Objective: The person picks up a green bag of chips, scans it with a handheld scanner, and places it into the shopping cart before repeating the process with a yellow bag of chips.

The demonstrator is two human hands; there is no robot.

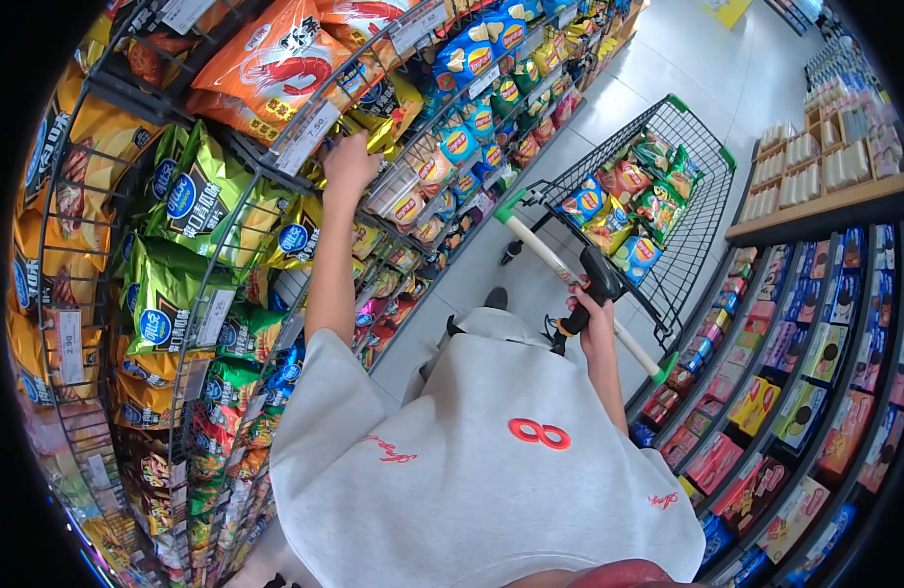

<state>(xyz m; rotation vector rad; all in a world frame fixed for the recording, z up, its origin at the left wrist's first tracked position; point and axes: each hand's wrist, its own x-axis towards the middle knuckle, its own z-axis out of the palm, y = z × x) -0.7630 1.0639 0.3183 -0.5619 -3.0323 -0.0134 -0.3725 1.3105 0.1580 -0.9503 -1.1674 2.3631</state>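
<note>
Already dropped inside the green-trimmed wire shopping trolley (pixel 702 211): several bright crisp and snack packets (pixel 624 211). Up and to the left of the trolley, at the price rail of the tiered wire snack shelf (pixel 305 137), left hand (pixel 349 162) raised with grip curled beside a yellow crisp bag (pixel 398 113); cannot tell whether pinching it, and by the look not yet lifted off. At the trolley's handle bar, right hand (pixel 594 328) with grip pressed together round a black pistol-shaped handheld device (pixel 594 279).
</note>
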